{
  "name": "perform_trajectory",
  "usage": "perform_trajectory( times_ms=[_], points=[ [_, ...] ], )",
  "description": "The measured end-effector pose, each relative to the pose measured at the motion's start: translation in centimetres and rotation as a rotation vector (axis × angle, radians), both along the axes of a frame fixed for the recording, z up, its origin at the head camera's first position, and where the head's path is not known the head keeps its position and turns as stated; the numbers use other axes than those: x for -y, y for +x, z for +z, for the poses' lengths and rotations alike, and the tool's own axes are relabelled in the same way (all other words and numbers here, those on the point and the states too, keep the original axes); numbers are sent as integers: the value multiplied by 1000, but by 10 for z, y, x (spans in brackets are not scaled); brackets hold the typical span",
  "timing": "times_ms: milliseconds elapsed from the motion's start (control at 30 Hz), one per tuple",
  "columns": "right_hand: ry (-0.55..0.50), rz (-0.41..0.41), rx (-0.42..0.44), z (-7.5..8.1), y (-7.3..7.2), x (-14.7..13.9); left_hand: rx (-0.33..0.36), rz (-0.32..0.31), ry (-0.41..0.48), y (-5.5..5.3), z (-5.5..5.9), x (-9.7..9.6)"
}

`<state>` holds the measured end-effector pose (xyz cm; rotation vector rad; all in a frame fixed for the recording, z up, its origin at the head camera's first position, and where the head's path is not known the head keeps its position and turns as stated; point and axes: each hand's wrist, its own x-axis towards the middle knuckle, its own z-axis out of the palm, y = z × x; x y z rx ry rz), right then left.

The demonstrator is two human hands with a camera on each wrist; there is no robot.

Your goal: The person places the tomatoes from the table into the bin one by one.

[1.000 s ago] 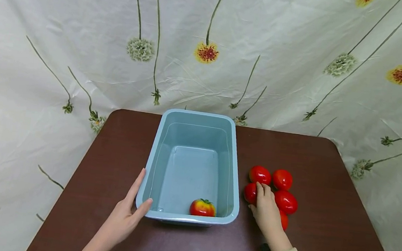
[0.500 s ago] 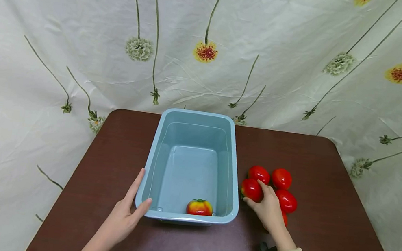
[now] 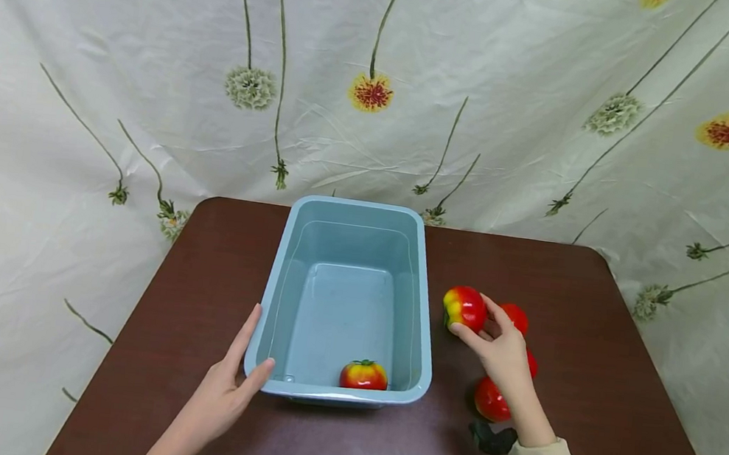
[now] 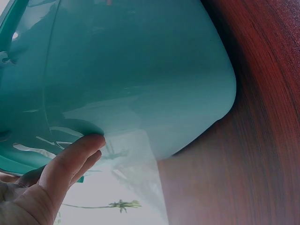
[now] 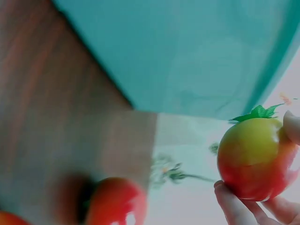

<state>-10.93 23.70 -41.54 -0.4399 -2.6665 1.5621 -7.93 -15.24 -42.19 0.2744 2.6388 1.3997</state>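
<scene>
In the head view my right hand holds a red and yellow tomato between thumb and fingers, to the right of the light blue basin. The right wrist view shows this tomato up close, its green leafy top facing the basin. Fingers extended, my left hand rests against the basin's near left corner. Seen from the left wrist, its fingers lie along the basin's outer wall. Inside the basin, near the front, sits another tomato.
More red tomatoes lie on the brown table to the right, such as the near tomato and the far tomato, partly behind my hand. A flower-printed cloth hangs behind the table. A black piece is beside my right wrist.
My right hand has taken hold of a tomato in the group and raised it away from the others, turning its yellow side into view. The left hand and basin have stayed put.
</scene>
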Motion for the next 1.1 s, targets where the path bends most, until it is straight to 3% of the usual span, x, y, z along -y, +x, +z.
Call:
perform_trajectory(
  times_ms=[233, 467, 667, 867, 1100],
  points=[
    [-58, 20, -71, 27, -6, 14, -10, 0, 23, 0, 0, 0],
    [-140, 111, -151, 46, -9, 35, -4, -2, 10, 0, 0, 0],
    [-202, 203, -212, 49, -13, 48, 7, -2, 21, -1, 0, 0],
    [-261, 294, -216, 48, -18, 61, 13, -4, 35, -1, -1, 1],
    [-143, 370, -213, 40, -21, 72, 4, -2, 25, -1, -2, 1]
  ],
)
